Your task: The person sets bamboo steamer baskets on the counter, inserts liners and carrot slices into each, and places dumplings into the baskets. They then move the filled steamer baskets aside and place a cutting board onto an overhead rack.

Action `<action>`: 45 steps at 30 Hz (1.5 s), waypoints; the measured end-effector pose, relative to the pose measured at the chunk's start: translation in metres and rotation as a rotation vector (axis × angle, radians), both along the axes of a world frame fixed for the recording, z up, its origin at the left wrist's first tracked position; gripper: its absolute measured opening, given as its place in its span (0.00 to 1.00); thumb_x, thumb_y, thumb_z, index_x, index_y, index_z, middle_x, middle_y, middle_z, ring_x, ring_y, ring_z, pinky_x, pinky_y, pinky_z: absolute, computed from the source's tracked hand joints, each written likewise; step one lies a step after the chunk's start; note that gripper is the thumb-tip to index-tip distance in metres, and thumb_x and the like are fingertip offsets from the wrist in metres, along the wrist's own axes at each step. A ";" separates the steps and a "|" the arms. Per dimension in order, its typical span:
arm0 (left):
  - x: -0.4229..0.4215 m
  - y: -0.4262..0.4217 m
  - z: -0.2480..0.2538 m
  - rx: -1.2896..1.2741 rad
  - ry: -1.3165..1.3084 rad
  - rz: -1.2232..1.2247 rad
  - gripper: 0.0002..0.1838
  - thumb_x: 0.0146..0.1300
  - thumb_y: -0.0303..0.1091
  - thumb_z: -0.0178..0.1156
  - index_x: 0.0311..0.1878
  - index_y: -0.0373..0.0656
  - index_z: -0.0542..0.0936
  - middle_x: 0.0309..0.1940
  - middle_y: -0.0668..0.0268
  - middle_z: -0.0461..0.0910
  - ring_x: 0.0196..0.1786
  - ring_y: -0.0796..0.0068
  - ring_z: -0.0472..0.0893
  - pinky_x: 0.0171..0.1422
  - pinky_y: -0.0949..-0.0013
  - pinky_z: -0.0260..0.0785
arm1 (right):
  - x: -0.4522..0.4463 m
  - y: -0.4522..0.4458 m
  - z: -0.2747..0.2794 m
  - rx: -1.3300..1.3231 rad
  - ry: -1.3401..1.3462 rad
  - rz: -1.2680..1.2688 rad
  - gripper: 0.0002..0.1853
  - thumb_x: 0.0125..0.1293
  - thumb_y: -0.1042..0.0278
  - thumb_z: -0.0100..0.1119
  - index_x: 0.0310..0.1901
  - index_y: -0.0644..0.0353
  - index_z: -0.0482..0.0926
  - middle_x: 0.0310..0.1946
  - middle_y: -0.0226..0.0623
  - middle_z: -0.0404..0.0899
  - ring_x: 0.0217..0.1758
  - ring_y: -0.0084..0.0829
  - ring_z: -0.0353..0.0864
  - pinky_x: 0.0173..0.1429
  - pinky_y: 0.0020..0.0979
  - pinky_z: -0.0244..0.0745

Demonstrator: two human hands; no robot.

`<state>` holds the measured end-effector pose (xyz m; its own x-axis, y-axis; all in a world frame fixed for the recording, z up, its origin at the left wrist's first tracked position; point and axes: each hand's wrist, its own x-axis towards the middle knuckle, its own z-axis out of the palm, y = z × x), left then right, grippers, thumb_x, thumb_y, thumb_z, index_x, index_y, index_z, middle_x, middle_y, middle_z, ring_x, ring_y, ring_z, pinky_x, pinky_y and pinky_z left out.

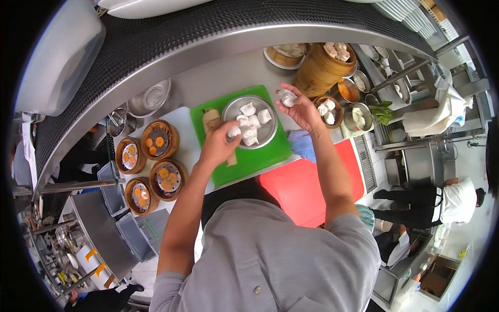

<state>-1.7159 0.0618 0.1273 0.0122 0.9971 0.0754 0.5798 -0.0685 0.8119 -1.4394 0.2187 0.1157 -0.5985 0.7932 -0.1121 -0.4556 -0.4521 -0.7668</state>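
My left hand (221,143) is closed on a white dumpling (234,132) at the left rim of a round metal bowl (267,136). Several white dumplings (253,121) lie in that bowl, which stands on a green board (283,148). Right of the bowl, my right hand (302,110) is raised with another white dumpling (287,97) held in its curled fingers. A tan, rolled object (211,119) lies on the board just behind my left hand, which partly hides it.
Bamboo steamers (169,179) with orange slices stand left. Tall stacked steamers (318,70), a small steamer (338,115) and metal bowls (358,117) are back right. A blue cloth (301,144) lies beside the green board, near a red surface (317,182). A metal shelf edge (249,37) arches above. Another person (460,200) stands far right.
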 end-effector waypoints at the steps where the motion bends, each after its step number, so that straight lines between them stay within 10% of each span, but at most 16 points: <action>1: 0.001 -0.004 -0.001 -0.043 -0.075 0.028 0.20 0.63 0.32 0.71 0.59 0.43 0.83 0.44 0.57 0.87 0.41 0.68 0.86 0.48 0.66 0.79 | 0.005 0.001 0.001 -0.158 0.154 -0.036 0.31 0.69 0.74 0.44 0.74 0.67 0.60 0.61 0.50 0.74 0.59 0.48 0.81 0.64 0.42 0.82; 6: 0.009 -0.020 -0.003 -0.053 -0.271 0.053 0.19 0.65 0.26 0.70 0.59 0.40 0.82 0.47 0.60 0.86 0.48 0.75 0.85 0.52 0.71 0.79 | 0.015 0.014 -0.050 -0.146 -0.119 -0.298 0.29 0.71 0.70 0.52 0.73 0.63 0.63 0.59 0.52 0.74 0.59 0.49 0.80 0.62 0.44 0.81; 8: 0.014 -0.029 0.000 -0.044 -0.482 0.102 0.19 0.67 0.26 0.69 0.60 0.37 0.81 0.48 0.63 0.85 0.48 0.78 0.84 0.52 0.73 0.78 | 0.010 0.011 -0.064 0.557 -1.109 -0.443 0.30 0.68 0.76 0.56 0.72 0.61 0.66 0.58 0.53 0.74 0.59 0.49 0.80 0.60 0.44 0.79; 9: 0.017 -0.035 0.003 -0.048 -0.478 0.097 0.19 0.67 0.26 0.69 0.60 0.37 0.81 0.48 0.63 0.85 0.48 0.78 0.84 0.52 0.73 0.78 | 0.011 0.018 -0.095 1.055 -1.229 -0.661 0.31 0.64 0.83 0.57 0.71 0.62 0.67 0.58 0.55 0.74 0.57 0.51 0.78 0.60 0.45 0.75; 12: 0.017 -0.058 0.011 -0.139 -0.646 0.182 0.18 0.67 0.24 0.69 0.59 0.36 0.81 0.51 0.62 0.85 0.49 0.76 0.84 0.53 0.70 0.80 | 0.014 0.005 -0.122 1.330 -1.676 -0.447 0.30 0.67 0.71 0.61 0.70 0.58 0.69 0.60 0.50 0.73 0.62 0.52 0.71 0.66 0.48 0.69; 20: 0.001 -0.103 0.029 -0.114 -0.636 0.286 0.19 0.69 0.26 0.68 0.61 0.35 0.79 0.48 0.65 0.84 0.49 0.80 0.82 0.56 0.74 0.74 | 0.022 0.007 -0.138 1.192 -1.495 -0.333 0.27 0.68 0.68 0.61 0.69 0.54 0.72 0.56 0.51 0.72 0.56 0.53 0.71 0.64 0.51 0.68; 27: -0.012 -0.120 0.056 -0.074 -0.619 0.392 0.19 0.69 0.24 0.67 0.62 0.34 0.79 0.52 0.65 0.83 0.52 0.79 0.80 0.59 0.73 0.71 | -0.014 0.013 0.050 1.491 -1.009 -1.141 0.26 0.67 0.76 0.61 0.67 0.56 0.74 0.62 0.53 0.72 0.63 0.54 0.69 0.66 0.50 0.66; 32: -0.024 -0.130 0.055 -0.023 -0.568 0.429 0.19 0.69 0.24 0.67 0.61 0.35 0.79 0.53 0.64 0.83 0.53 0.78 0.80 0.59 0.74 0.71 | 0.011 0.011 -0.151 1.429 -1.563 -0.426 0.27 0.69 0.71 0.61 0.69 0.48 0.74 0.67 0.52 0.69 0.67 0.53 0.69 0.68 0.51 0.66; 38: -0.025 -0.134 0.058 -0.004 -0.617 0.472 0.18 0.68 0.22 0.67 0.60 0.35 0.80 0.54 0.64 0.82 0.56 0.77 0.79 0.62 0.73 0.71 | 0.002 0.007 -0.141 1.150 -1.452 -0.478 0.27 0.71 0.67 0.60 0.71 0.42 0.72 0.67 0.52 0.69 0.67 0.52 0.69 0.69 0.51 0.65; 45: -0.043 -0.149 0.038 -0.016 -0.433 0.513 0.17 0.66 0.25 0.69 0.58 0.39 0.83 0.47 0.69 0.83 0.44 0.83 0.79 0.50 0.77 0.73 | 0.005 0.042 -0.149 1.244 -1.513 -0.458 0.30 0.63 0.65 0.67 0.66 0.60 0.73 0.55 0.55 0.78 0.59 0.55 0.76 0.66 0.49 0.70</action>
<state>-1.7589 -0.0874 0.1657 -0.4916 0.8695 -0.0482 0.1572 0.1431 0.9771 -1.4340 0.2608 -0.0329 -0.3351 0.8576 0.3902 0.8283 0.4655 -0.3118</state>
